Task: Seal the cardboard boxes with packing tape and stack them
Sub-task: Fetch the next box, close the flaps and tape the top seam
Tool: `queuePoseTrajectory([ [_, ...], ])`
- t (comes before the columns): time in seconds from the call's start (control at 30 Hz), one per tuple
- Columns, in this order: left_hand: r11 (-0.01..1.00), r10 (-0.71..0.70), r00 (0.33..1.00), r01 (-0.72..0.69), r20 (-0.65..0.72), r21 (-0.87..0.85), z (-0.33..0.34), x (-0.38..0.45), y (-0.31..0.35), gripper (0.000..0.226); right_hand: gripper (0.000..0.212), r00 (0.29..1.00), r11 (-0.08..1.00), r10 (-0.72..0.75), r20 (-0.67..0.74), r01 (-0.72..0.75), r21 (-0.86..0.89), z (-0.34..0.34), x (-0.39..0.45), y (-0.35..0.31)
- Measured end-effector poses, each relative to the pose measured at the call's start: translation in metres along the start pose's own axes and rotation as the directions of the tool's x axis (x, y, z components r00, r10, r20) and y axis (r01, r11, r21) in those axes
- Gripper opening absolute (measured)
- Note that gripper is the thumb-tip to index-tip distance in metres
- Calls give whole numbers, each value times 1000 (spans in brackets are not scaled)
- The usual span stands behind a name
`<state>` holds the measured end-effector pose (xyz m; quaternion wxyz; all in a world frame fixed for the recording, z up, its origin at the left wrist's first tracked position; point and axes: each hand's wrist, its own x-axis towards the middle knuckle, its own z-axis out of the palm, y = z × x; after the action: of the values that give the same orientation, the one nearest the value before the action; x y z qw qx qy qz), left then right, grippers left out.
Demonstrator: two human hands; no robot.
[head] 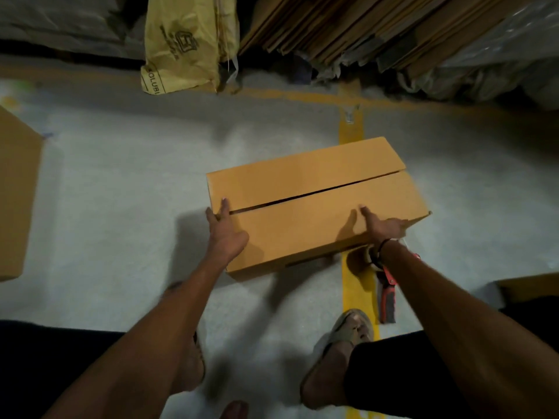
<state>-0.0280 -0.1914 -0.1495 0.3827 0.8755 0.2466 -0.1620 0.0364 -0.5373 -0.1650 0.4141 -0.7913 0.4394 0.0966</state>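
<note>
- Two feet in sandals (338, 352) stand on the grey floor (121, 192), closest to us.
- Red tape gun (388, 293) lies on the floor by the right foot, on a yellow line (351, 128).
- Brown box (314, 204) sits on the floor in the middle, flaps down, with an open, untaped slit along the top.
- Left hand (225, 234) holds the box's left end, fingers straight.
- Right hand (382, 226) rests on the right near corner, fingers flat.
- Another box (15, 201) sits far left.
- Flat cardboard (348, 25) and a yellow bag (184, 40) lean at the back.

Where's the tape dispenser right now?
In the head view, the tape dispenser lies on the floor, lower right, beside the yellow line, under the right forearm, near the box.
</note>
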Motion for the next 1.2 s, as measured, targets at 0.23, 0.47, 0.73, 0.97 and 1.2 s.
queuePoseTrajectory([
  [0.23, 993, 55, 983, -35, -174, 114, 35, 2, -1, 84, 140, 993, 934, -118, 28, 120, -337, -70, 78, -49],
  [0.47, 971, 112, 969, -59, -222, 231, 41, 16, -4, 97, 121, 956, 787, -222, 194, 293, -543, -56, 83, -38],
  [0.73, 886, 184, 981, -141, -56, 442, -20, 83, -15, 101, 122, 932, 670, -323, 164, 348, -656, -28, 39, -2],
  [0.97, 820, 269, 953, -151, -139, 552, 6, 66, 17, 81, 111, 903, 667, -378, 206, 420, -616, -36, 25, 14],
  [1.2, 670, 557, 823, -524, 110, 527, 85, 14, 98, 80, 90, 984, 987, -160, -74, 160, -7, -65, 30, 87],
])
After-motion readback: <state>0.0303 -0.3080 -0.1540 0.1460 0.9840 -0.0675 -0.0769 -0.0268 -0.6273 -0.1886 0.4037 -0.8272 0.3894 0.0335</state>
